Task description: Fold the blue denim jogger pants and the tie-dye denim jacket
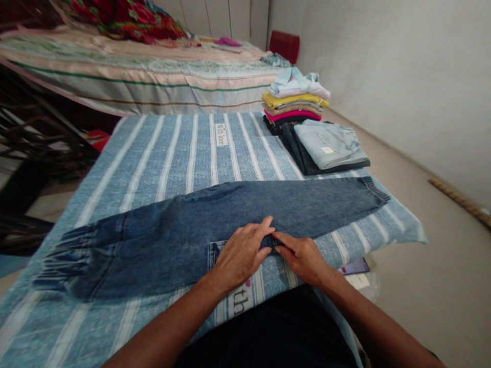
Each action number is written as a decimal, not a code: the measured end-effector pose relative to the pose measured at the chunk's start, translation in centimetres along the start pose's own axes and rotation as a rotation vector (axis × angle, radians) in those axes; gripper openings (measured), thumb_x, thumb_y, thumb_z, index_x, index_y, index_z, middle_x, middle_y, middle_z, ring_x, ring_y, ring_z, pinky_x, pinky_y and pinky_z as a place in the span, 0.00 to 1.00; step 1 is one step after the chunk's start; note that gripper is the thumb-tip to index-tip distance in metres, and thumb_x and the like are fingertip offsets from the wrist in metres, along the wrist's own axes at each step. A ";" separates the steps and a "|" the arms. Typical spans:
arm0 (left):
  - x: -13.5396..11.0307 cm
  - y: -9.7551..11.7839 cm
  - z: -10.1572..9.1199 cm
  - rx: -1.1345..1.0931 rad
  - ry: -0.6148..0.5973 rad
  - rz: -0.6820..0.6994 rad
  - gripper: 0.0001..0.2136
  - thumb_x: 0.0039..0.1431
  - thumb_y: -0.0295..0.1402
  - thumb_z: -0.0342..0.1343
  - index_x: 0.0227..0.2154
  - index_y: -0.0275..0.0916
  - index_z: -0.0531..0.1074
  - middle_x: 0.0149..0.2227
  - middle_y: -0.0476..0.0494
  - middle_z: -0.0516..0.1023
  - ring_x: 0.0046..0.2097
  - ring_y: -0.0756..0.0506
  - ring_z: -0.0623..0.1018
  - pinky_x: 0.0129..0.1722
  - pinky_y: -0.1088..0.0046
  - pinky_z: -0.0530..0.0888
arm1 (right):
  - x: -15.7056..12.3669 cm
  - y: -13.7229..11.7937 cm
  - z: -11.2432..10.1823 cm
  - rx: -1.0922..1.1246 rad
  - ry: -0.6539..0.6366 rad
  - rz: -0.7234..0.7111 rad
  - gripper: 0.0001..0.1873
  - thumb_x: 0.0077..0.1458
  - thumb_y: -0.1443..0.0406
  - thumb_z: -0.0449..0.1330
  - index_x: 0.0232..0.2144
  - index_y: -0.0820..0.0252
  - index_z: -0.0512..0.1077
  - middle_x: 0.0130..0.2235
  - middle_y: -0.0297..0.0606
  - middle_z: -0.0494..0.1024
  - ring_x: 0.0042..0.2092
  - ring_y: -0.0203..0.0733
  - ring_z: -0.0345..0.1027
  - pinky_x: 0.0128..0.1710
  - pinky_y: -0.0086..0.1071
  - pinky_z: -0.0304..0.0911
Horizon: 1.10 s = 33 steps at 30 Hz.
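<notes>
A pair of dark blue jeans lies folded lengthwise across a blue striped mattress, waistband at the left, leg cuffs at the right. My left hand rests on the near edge of the jeans at the crotch, fingers bent onto the cloth. My right hand meets it from the right, its fingertips pinching the same bit of denim. Both hands touch each other at the fingertips.
A stack of folded clothes and folded jeans sit at the mattress's far right corner. A bed with patterned bedding stands behind. Bare floor and a wall lie to the right, with a broom handle along the wall.
</notes>
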<state>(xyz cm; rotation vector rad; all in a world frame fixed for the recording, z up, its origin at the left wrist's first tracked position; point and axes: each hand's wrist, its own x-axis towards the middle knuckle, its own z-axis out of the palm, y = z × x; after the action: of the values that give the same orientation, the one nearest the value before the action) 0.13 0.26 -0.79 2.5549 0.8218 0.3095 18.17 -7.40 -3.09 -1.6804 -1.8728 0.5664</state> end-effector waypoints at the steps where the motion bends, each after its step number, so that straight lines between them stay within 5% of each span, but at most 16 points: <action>1: 0.0 0.0 0.0 0.004 0.007 0.002 0.29 0.61 0.32 0.51 0.62 0.44 0.46 0.55 0.44 0.69 0.55 0.45 0.67 0.54 0.63 0.63 | 0.0 0.0 0.0 0.000 -0.001 -0.004 0.19 0.57 0.67 0.54 0.52 0.55 0.69 0.46 0.39 0.78 0.45 0.43 0.74 0.48 0.35 0.67; 11: -0.2 0.1 0.1 -0.007 0.001 -0.004 0.30 0.60 0.31 0.51 0.62 0.43 0.45 0.56 0.44 0.68 0.56 0.45 0.66 0.55 0.62 0.63 | 0.0 0.2 0.1 0.026 -0.026 0.017 0.20 0.58 0.65 0.53 0.52 0.58 0.69 0.48 0.41 0.77 0.46 0.45 0.73 0.47 0.37 0.67; 20: -0.4 0.3 -0.1 -0.010 0.006 0.003 0.30 0.60 0.31 0.51 0.62 0.45 0.45 0.56 0.43 0.68 0.56 0.44 0.66 0.55 0.62 0.64 | 0.4 0.1 -0.2 0.086 -0.060 0.088 0.18 0.56 0.64 0.54 0.49 0.55 0.71 0.36 0.37 0.81 0.32 0.40 0.74 0.34 0.32 0.68; 24: -0.4 0.3 0.2 0.018 -0.008 -0.014 0.30 0.60 0.31 0.52 0.62 0.41 0.46 0.54 0.41 0.69 0.55 0.43 0.67 0.55 0.61 0.64 | 0.6 0.3 -0.1 0.168 -0.082 0.112 0.18 0.56 0.64 0.55 0.49 0.55 0.72 0.43 0.39 0.79 0.36 0.41 0.75 0.39 0.33 0.68; 29: -0.8 0.1 0.5 0.064 0.085 0.049 0.27 0.59 0.30 0.53 0.60 0.37 0.52 0.53 0.39 0.70 0.55 0.43 0.67 0.54 0.63 0.66 | 0.8 0.6 -0.1 0.244 -0.099 0.162 0.18 0.54 0.63 0.57 0.48 0.58 0.73 0.40 0.40 0.79 0.37 0.42 0.73 0.41 0.37 0.67; 33: -1.2 0.2 0.5 0.097 0.146 0.199 0.14 0.62 0.29 0.48 0.50 0.38 0.65 0.50 0.43 0.73 0.55 0.44 0.67 0.56 0.65 0.65 | 1.0 0.3 -0.4 0.327 -0.122 0.202 0.18 0.53 0.63 0.57 0.46 0.59 0.74 0.33 0.36 0.79 0.30 0.39 0.70 0.33 0.33 0.67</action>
<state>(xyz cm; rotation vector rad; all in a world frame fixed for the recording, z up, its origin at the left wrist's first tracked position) -0.59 -0.77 -1.24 2.7364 0.6467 0.5358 18.60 -6.39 -2.90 -1.6515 -1.5931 1.0189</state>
